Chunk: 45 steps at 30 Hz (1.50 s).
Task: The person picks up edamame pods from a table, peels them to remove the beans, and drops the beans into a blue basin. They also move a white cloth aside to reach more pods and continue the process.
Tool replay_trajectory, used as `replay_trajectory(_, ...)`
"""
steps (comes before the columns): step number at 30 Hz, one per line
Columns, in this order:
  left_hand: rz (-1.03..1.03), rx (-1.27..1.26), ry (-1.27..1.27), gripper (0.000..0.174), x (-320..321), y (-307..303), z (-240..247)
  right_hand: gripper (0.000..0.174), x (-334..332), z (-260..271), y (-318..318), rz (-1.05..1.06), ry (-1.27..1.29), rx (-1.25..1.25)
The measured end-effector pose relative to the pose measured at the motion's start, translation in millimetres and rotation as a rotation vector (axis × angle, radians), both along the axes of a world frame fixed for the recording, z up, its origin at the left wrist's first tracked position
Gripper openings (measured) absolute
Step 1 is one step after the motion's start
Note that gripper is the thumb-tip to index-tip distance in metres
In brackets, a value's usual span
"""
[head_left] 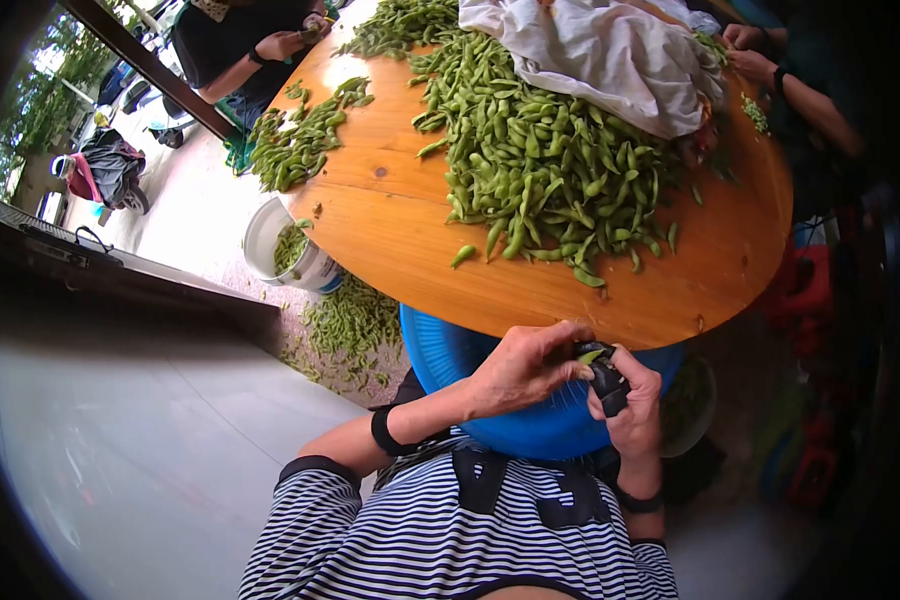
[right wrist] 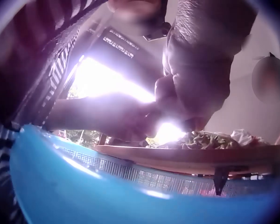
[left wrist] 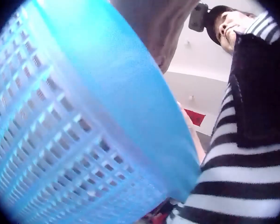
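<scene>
Over the near edge of the wooden table, both hands meet at a green soybean pod [head_left: 592,356]. My left hand [head_left: 525,372] comes in from the left and pinches the pod between fingertips and thumb. My right hand [head_left: 638,405] grips it from the other side, its fingers curled, with black coverings [head_left: 608,388] on some of its digits. Below both hands sits a blue plastic basket [head_left: 530,430], whose slotted wall [left wrist: 84,135] fills much of the left wrist view. The right wrist view shows the right hand [right wrist: 200,70] large and dark above the basket's rim [right wrist: 107,186].
A big heap of pods [head_left: 560,170] lies on the table [head_left: 390,220], partly under a white cloth [head_left: 610,60]. A smaller pile [head_left: 305,145] lies leftward. A white bucket [head_left: 267,235] and scattered pods [head_left: 355,325] are on the floor. Two other people's hands [head_left: 280,45] work at the far side.
</scene>
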<state>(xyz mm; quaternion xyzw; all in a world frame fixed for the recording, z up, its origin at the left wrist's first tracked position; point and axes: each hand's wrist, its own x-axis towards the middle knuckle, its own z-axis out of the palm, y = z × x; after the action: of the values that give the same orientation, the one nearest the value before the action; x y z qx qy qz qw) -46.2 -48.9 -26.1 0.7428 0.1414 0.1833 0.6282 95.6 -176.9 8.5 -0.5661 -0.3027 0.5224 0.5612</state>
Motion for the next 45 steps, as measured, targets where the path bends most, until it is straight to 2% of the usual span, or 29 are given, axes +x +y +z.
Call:
replay_trajectory(2, 0.022, 0.096, -0.07, 0.044, 3, -3, -2, 0.007, 1, -12, -4, -0.025, -0.549, 0.086)
replay_trajectory(4, 0.125, 0.347, -0.149, 0.045, 8, -11, -15, 0.014, -4, -15, -4, -0.041, -0.627, 0.06)
replay_trajectory(6, 0.137, 0.387, -0.156, 0.051, 11, -18, -20, 0.012, -14, -12, 3, -0.178, -0.928, 0.172)
replay_trajectory(8, 0.198, 0.438, -0.089, 0.058, 13, -23, -20, 0.012, -20, -10, 4, -0.187, -0.98, 0.169)
replay_trajectory(10, 0.195, 0.358, -0.063, 0.058, 14, -26, -14, 0.013, -25, -15, 4, -0.231, -1.102, 0.183)
replay_trajectory(13, 0.225, 0.232, -0.091, 0.049, 18, -27, -9, 0.015, -25, -12, 7, -0.248, -1.121, 0.217)
replay_trajectory(15, 0.129, -0.567, -0.087, 0.044, 21, -29, -10, 0.015, -25, -11, 5, -0.25, -1.133, 0.218)
replay_trajectory(16, 0.126, -0.568, -0.089, 0.044, 20, -29, -9, 0.015, -24, -11, 5, -0.247, -1.126, 0.208)
replay_trajectory(19, 0.018, -0.95, -0.066, 0.042, 16, -30, -4, 0.015, -22, -10, 0, -0.233, -1.13, 0.209)
replay_trajectory(20, 0.015, -0.952, -0.065, 0.042, 14, -31, -5, 0.016, -21, -9, -3, -0.222, -1.138, 0.224)
replay_trajectory(22, -0.11, -0.783, -0.017, 0.039, 7, -31, -14, 0.022, -15, -8, -13, -0.27, -1.184, 0.194)
replay_trajectory(23, -0.171, -0.642, 0.138, 0.03, 1, -26, -28, 0.03, -8, -2, -24, -0.253, -1.174, 0.109)
replay_trajectory(24, -0.172, -0.643, 0.137, 0.03, -6, -22, -25, 0.038, 6, -12, -36, -0.293, -1.227, 0.125)
replay_trajectory(25, -0.263, -0.167, 0.193, 0.023, -14, -17, -20, 0.04, 16, -11, -45, -0.348, -1.202, 0.019)
replay_trajectory(26, -0.345, 0.314, 0.24, 0.016, -22, -10, -16, 0.039, 30, -17, -57, -0.423, -1.289, 0.014)
replay_trajectory(27, -0.406, 0.416, 0.152, 0.008, -29, -3, -14, 0.039, 45, -30, -70, -0.567, -1.433, -0.051)
replay_trajectory(28, -0.506, 0.346, 0.096, 0.012, -35, 11, -3, 0.039, 60, -22, -81, -0.546, -1.281, -0.228)
replay_trajectory(29, -0.482, 0.338, 0.062, 0.013, -39, 27, 10, 0.018, 67, -17, -82, -0.625, -1.394, -0.205)
replay_trajectory(30, -0.458, 0.331, 0.029, 0.016, -43, 45, 22, 0.021, 89, -31, -101, -0.63, -1.401, -0.267)
replay_trajectory(32, -0.084, 0.39, 0.382, 0.024, -56, 88, 41, 0.03, 117, -48, -132, -0.526, -1.384, -0.504)
replay_trajectory(33, 0.117, 0.363, 0.253, 0.033, -55, 123, 31, 0.03, 132, -65, -152, -0.526, -1.387, -0.502)
replay_trajectory(35, 0.436, 0.69, 0.336, 0.028, -49, 184, 29, 0.041, 152, -98, -178, -0.515, -1.457, -0.722)
replay_trajectory(36, 0.585, 0.823, 0.349, 0.025, -44, 208, 24, 0.041, 153, -99, -177, -0.515, -1.459, -0.713)
replay_trajectory(37, 0.59, 0.825, 0.348, 0.025, -40, 227, 19, 0.043, 153, -97, -177, -0.556, -1.426, -0.771)
replay_trajectory(39, 0.601, 1.047, 0.271, 0.012, -31, 252, 9, 0.045, 150, -89, -172, -0.599, -1.392, -0.83)
replay_trajectory(40, 0.601, 1.047, 0.267, 0.012, -27, 258, 9, 0.044, 143, -80, -162, -0.635, -1.437, -0.719)
replay_trajectory(41, 0.551, 1.03, 0.404, 0.013, -24, 262, 7, 0.043, 134, -68, -151, -0.669, -1.479, -0.608)
replay_trajectory(42, 0.498, 1.011, 0.54, 0.016, -20, 264, 5, 0.043, 121, -52, -136, -0.673, -1.48, -0.612)
replay_trajectory(45, 0.591, 1.006, 0.471, 0.014, -34, 271, 3, 0.041, 89, -18, -99, -0.671, -1.251, -0.395)
